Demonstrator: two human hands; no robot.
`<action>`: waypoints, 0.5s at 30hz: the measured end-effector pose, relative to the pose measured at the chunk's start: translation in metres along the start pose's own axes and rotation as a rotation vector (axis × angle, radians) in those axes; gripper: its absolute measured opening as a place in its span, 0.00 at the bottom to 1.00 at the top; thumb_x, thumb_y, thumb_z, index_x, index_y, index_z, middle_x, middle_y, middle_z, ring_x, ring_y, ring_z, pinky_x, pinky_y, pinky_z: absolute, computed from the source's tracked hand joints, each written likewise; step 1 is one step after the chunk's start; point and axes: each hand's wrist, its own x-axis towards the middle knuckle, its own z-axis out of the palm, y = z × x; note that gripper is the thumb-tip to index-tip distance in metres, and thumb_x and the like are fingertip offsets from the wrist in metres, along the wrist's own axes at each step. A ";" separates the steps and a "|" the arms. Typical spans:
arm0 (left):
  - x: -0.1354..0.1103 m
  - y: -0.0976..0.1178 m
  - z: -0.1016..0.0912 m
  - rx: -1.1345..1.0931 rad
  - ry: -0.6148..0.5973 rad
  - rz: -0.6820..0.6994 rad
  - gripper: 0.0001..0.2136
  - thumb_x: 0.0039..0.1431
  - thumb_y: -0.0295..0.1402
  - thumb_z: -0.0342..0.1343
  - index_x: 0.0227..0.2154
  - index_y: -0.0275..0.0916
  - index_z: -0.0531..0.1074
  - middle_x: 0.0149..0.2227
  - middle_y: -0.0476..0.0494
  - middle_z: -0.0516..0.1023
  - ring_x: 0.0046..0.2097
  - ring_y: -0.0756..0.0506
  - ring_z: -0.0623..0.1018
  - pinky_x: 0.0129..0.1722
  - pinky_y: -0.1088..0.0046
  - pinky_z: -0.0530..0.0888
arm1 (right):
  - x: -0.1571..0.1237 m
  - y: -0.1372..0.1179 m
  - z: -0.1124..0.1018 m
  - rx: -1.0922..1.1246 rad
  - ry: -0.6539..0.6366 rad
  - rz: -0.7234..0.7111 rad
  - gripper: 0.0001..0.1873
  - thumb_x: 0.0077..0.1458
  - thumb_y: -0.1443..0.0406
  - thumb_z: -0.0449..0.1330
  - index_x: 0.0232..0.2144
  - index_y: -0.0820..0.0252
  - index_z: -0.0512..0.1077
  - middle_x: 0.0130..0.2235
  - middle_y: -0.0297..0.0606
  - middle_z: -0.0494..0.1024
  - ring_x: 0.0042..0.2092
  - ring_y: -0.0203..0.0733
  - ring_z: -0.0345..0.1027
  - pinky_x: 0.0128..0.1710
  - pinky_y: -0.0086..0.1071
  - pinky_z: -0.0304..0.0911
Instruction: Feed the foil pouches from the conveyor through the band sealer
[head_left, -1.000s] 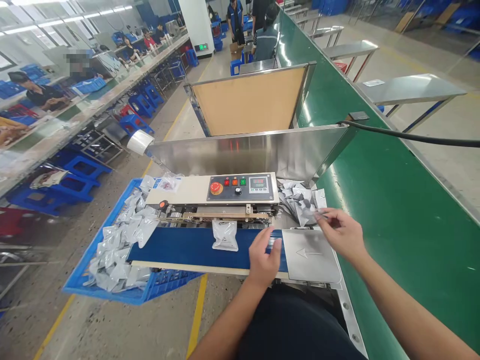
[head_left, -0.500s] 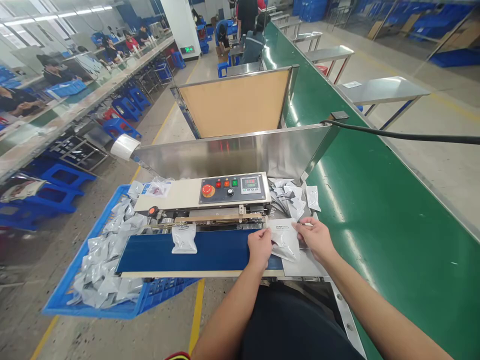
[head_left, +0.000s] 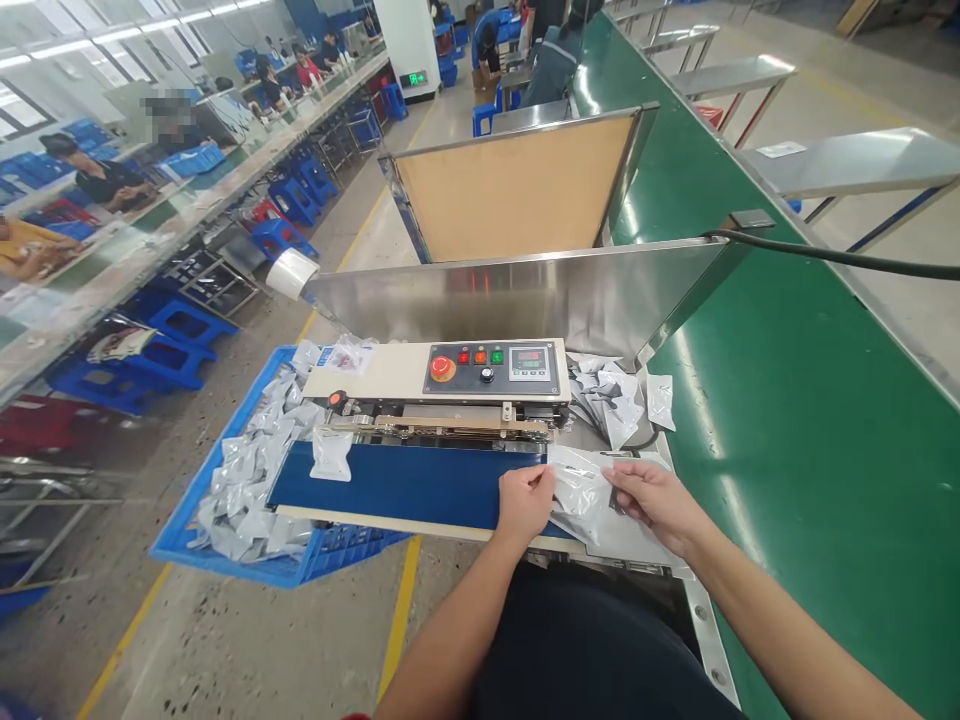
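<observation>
Between my hands is a white foil pouch, held at its upper corners at the right end of the sealing machine. My left hand pinches the left corner, over the blue conveyor belt. At the right corner, my right hand grips with thumb and fingers. Another filled pouch hangs from the sealing band near the belt's left end. Behind my right hand lies a pile of flat pouches, with a single pouch beside it.
A blue crate of filled pouches stands at the machine's left end. Behind the machine rises a metal panel. A long green conveyor runs along the right, with a black cable over it. Several people sit along the left bench.
The pouch on the belt has travelled left along the sealing band. My hands still hold their pouch, now tilted somewhat flatter. The whole view has shifted, with the scene moving right.
</observation>
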 end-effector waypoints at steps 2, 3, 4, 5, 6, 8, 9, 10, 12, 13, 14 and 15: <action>0.009 -0.002 0.013 -0.048 0.019 -0.101 0.19 0.58 0.48 0.67 0.22 0.38 0.81 0.21 0.46 0.75 0.29 0.43 0.75 0.30 0.70 0.71 | 0.006 -0.004 -0.001 0.007 0.083 0.008 0.26 0.39 0.52 0.82 0.32 0.59 0.76 0.19 0.30 0.72 0.19 0.29 0.56 0.17 0.23 0.49; 0.014 -0.003 0.017 -0.067 0.027 -0.134 0.18 0.58 0.48 0.66 0.23 0.37 0.82 0.22 0.46 0.76 0.29 0.43 0.75 0.29 0.70 0.72 | 0.010 -0.007 0.003 0.009 0.116 0.004 0.26 0.39 0.53 0.82 0.33 0.59 0.76 0.18 0.30 0.72 0.18 0.29 0.56 0.17 0.23 0.49; 0.019 -0.004 0.020 -0.082 0.037 -0.154 0.18 0.58 0.48 0.66 0.24 0.37 0.83 0.22 0.45 0.77 0.29 0.43 0.76 0.30 0.70 0.72 | 0.014 -0.010 0.008 0.006 0.133 -0.003 0.25 0.40 0.54 0.82 0.33 0.60 0.77 0.18 0.30 0.72 0.18 0.29 0.56 0.17 0.23 0.49; 0.023 -0.004 0.020 -0.096 0.049 -0.167 0.18 0.57 0.48 0.67 0.25 0.36 0.84 0.24 0.44 0.78 0.30 0.43 0.77 0.30 0.70 0.73 | 0.017 -0.013 0.014 -0.002 0.130 -0.010 0.24 0.40 0.54 0.82 0.33 0.60 0.77 0.18 0.30 0.72 0.18 0.29 0.56 0.17 0.24 0.49; 0.027 -0.005 0.018 -0.110 0.063 -0.177 0.18 0.57 0.48 0.67 0.25 0.36 0.84 0.25 0.43 0.79 0.30 0.43 0.77 0.30 0.69 0.73 | 0.021 -0.016 0.020 -0.018 0.109 -0.015 0.24 0.41 0.54 0.82 0.34 0.60 0.78 0.18 0.30 0.72 0.18 0.30 0.57 0.17 0.24 0.50; 0.031 -0.005 0.008 -0.143 0.103 -0.199 0.18 0.56 0.47 0.69 0.26 0.34 0.85 0.27 0.42 0.81 0.31 0.43 0.78 0.31 0.69 0.74 | 0.028 -0.022 0.027 -0.061 0.048 -0.023 0.23 0.44 0.53 0.81 0.36 0.61 0.80 0.22 0.35 0.76 0.19 0.32 0.62 0.17 0.25 0.52; 0.031 -0.006 0.001 -0.158 0.125 -0.206 0.18 0.56 0.47 0.69 0.27 0.34 0.85 0.28 0.41 0.82 0.31 0.43 0.78 0.32 0.69 0.75 | 0.033 -0.025 0.024 -0.086 0.026 -0.036 0.23 0.45 0.52 0.80 0.37 0.61 0.81 0.26 0.40 0.80 0.21 0.35 0.66 0.17 0.26 0.54; 0.032 -0.006 -0.007 -0.163 0.147 -0.207 0.18 0.56 0.47 0.69 0.29 0.33 0.86 0.29 0.41 0.83 0.31 0.43 0.79 0.32 0.69 0.75 | 0.040 -0.029 0.017 -0.123 0.027 -0.060 0.23 0.48 0.51 0.78 0.38 0.61 0.82 0.32 0.44 0.84 0.23 0.37 0.70 0.18 0.27 0.56; 0.031 -0.005 -0.023 -0.149 0.189 -0.200 0.19 0.57 0.48 0.69 0.32 0.33 0.87 0.31 0.40 0.84 0.32 0.43 0.80 0.33 0.69 0.77 | 0.060 -0.038 -0.011 -0.257 0.136 -0.144 0.19 0.54 0.51 0.74 0.39 0.60 0.83 0.40 0.48 0.87 0.26 0.39 0.74 0.22 0.31 0.60; 0.030 -0.005 -0.032 -0.135 0.204 -0.194 0.19 0.58 0.48 0.69 0.34 0.32 0.87 0.32 0.39 0.85 0.33 0.42 0.81 0.34 0.68 0.78 | 0.073 -0.044 -0.030 -0.364 0.236 -0.207 0.17 0.57 0.52 0.71 0.39 0.61 0.84 0.41 0.47 0.87 0.26 0.40 0.74 0.24 0.33 0.63; 0.029 -0.004 -0.041 -0.113 0.216 -0.187 0.20 0.59 0.49 0.69 0.36 0.32 0.88 0.33 0.38 0.86 0.35 0.41 0.82 0.35 0.67 0.79 | 0.087 -0.050 -0.051 -0.493 0.362 -0.271 0.15 0.60 0.55 0.68 0.37 0.62 0.84 0.38 0.46 0.87 0.26 0.41 0.73 0.29 0.35 0.66; 0.027 -0.004 -0.050 -0.084 0.233 -0.177 0.20 0.60 0.49 0.69 0.38 0.33 0.88 0.35 0.38 0.87 0.36 0.39 0.84 0.37 0.66 0.80 | 0.103 -0.055 -0.071 -0.641 0.498 -0.356 0.14 0.62 0.58 0.65 0.36 0.64 0.84 0.35 0.47 0.86 0.27 0.43 0.74 0.32 0.37 0.66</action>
